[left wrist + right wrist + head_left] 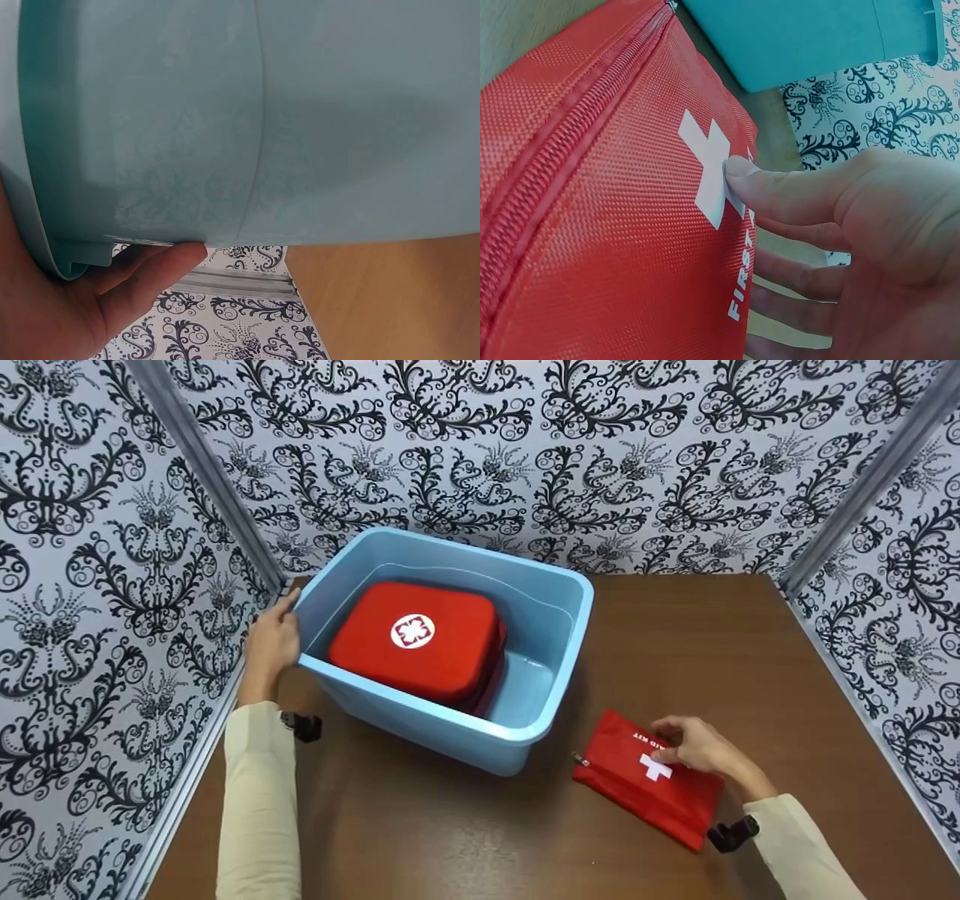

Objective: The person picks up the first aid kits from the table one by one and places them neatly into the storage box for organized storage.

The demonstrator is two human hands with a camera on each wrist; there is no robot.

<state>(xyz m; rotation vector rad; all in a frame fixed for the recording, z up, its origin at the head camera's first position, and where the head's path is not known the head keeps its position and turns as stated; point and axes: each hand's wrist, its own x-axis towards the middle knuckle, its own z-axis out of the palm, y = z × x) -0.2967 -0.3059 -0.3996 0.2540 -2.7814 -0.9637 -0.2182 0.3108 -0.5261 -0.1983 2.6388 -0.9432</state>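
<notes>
A light blue plastic tub [442,742] stands at an angle on the table. My left hand [274,641] holds its left rim, fingers along the outer side; the left wrist view shows these fingers [154,289] against the outer wall, with the thumb mostly hidden. Inside the tub lies a red first aid case [375,660] with a round white emblem. To the tub's right, my right hand [697,746] grips a flat red first aid pouch [622,769] by its far edge. The thumb [780,191] presses beside the white cross, and the other fingers reach behind the edge.
The brown wooden table [465,840] carries the tub and pouch. Patterned black-and-white panels [480,457] close in the back and both sides, with grey strips at the corners. A zipper [577,135] with a metal pull runs along the pouch.
</notes>
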